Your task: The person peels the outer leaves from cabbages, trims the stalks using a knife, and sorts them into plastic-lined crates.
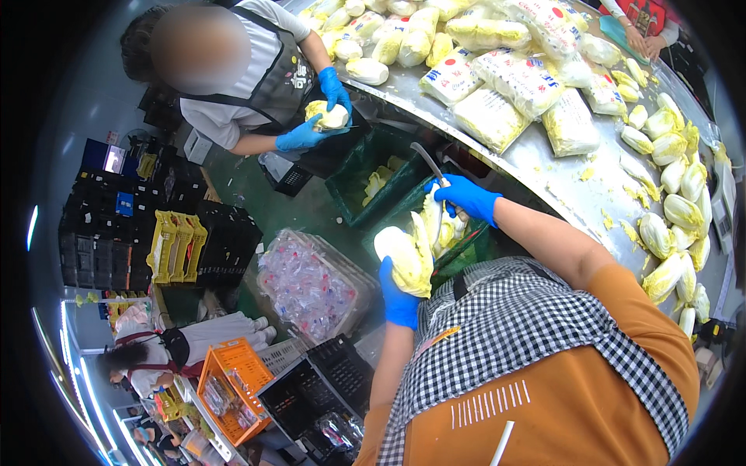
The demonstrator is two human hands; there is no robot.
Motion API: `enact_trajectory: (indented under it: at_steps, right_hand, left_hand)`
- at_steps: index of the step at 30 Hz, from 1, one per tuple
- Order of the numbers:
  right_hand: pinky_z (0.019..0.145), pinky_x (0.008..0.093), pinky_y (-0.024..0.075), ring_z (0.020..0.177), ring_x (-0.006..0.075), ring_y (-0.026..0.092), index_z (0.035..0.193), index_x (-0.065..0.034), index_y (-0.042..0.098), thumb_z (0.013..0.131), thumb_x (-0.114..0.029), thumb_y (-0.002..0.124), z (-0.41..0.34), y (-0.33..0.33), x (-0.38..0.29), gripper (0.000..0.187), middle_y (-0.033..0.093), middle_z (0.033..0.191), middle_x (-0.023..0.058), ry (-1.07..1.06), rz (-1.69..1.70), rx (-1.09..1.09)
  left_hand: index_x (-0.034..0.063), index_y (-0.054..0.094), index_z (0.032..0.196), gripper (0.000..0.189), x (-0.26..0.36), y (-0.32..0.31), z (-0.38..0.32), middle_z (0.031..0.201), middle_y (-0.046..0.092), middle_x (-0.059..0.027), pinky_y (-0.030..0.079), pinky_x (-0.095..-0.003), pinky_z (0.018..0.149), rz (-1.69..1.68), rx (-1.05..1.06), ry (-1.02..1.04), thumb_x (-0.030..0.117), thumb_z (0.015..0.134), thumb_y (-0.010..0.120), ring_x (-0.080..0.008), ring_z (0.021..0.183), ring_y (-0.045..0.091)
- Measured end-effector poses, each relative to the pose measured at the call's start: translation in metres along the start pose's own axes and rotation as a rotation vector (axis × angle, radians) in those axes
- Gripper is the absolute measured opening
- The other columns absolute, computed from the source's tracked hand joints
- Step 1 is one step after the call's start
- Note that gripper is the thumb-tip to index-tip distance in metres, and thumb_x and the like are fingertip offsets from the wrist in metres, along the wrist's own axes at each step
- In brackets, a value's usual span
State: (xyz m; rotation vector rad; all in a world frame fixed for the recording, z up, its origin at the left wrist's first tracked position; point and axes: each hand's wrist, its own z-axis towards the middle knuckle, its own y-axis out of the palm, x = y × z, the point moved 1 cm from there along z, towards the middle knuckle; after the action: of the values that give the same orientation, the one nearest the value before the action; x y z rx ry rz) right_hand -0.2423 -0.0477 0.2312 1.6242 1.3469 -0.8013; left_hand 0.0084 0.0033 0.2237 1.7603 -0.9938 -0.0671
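In a blue glove, my left hand (399, 297) is wrapped around the underside of a napa cabbage head (402, 256), its white cut base turned outward. My right hand (472, 201), also gloved, grips a knife (430, 160) by its handle; the curved blade points up and away from the cabbage. A loose outer cabbage leaf (431, 215) stands between the two hands, and its upper end meets my right fingers. Whether those fingers pinch it is unclear. Directly beneath is a green-lined crate (472, 247) with pale leaves in it, partly hidden by my hands.
A metal table (542, 180) curves along the right, bearing bagged cabbages (489, 116) and loose heads (682, 212). Opposite stands a co-worker (250, 76) holding a cabbage, beside another green-lined crate (373, 175). A bin of clear plastic (315, 285), black crates (99, 233) and an orange crate (233, 390) occupy the floor area.
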Motion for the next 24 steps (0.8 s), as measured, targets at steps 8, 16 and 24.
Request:
enact_trajectory:
  at_steps: [8, 16, 24]
  right_hand:
    - [0.044, 0.0263, 0.0416, 0.049, 0.0125, 0.053, 0.105, -0.0049, 0.059, 0.085, -0.032, 0.062, -0.016, 0.017, 0.011, 0.034, 0.061, 0.078, 0.0070, -0.110, -0.168, 0.150]
    - [0.045, 0.0218, 0.0397, 0.056, 0.0084, 0.048, 0.125, -0.0067, 0.050, 0.077, -0.044, 0.074, -0.067, 0.045, -0.008, 0.065, 0.057, 0.081, 0.0042, 0.129, -0.292, -0.113]
    - [0.042, 0.0186, 0.0358, 0.054, 0.0040, 0.048, 0.119, -0.0087, 0.052, 0.083, -0.039, 0.069, -0.076, 0.018, -0.010, 0.051, 0.058, 0.075, -0.0005, 0.117, 0.008, -0.161]
  left_hand:
    - [0.0025, 0.043, 0.134, 0.057, 0.000, -0.009, 0.041, 0.128, 0.053, -0.0145, 0.042, -0.0432, 0.101, -0.017, 0.107, 0.014, 0.036, 0.089, 0.055, -0.0300, 0.115, 0.053]
    - [0.0000, 0.041, 0.135, 0.051, -0.015, -0.002, 0.048, 0.126, 0.054, -0.0160, 0.048, -0.0386, 0.093, 0.350, 0.010, 0.039, 0.022, 0.091, 0.057, -0.0266, 0.110, 0.057]
    - [-0.0020, 0.051, 0.125, 0.044, -0.003, 0.035, 0.039, 0.117, 0.059, -0.0122, 0.050, -0.0327, 0.086, 0.777, 0.060, 0.162, 0.018, 0.088, 0.064, -0.0207, 0.101, 0.060]
